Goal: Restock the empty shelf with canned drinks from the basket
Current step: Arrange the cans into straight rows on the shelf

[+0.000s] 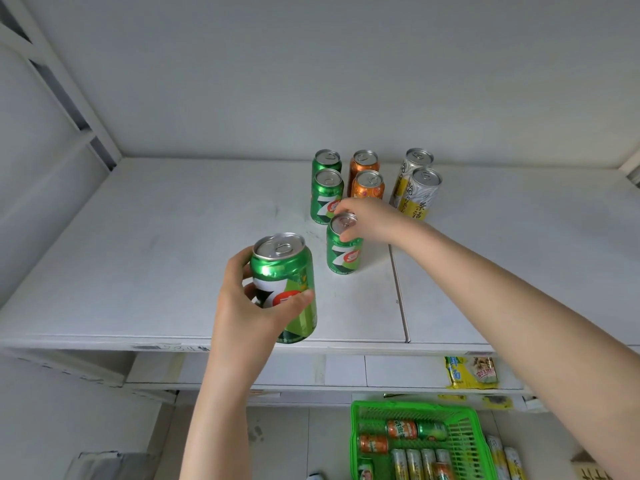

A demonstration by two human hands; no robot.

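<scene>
The right hand (363, 220) reaches over the front green can (343, 254), fingertips curled down on its rim and pinching the top. That can stands on the white shelf (173, 254) and makes a handy marker. Directly behind it stand two more green cans (325, 199) in a file, behind it to the right two orange cans (369, 185), and further right of those two tall silver-and-yellow cans (420, 192).

Left of the marker can and nearer the shelf's front edge, the left hand (242, 306) holds a second green can (287, 282), fingers wrapped round the body and thumb across the label. I cannot tell whether its base touches the shelf.

The step in hand looks like lining up the green file. To do it well, square the marker can behind-to-front with its label facing out, let go cleanly, then set the held can just in front of it — upright, not knocking the row.

The green cans show a large white "7" with a red spot, the 7-Up style; the small print at the base is too fine to read. The tall cans carry black Chinese characters on yellow.

Well below and to the right of the marker can sits the green basket (356, 441), with orange, green and pale cans lying inside — plenty left to stock.
</scene>
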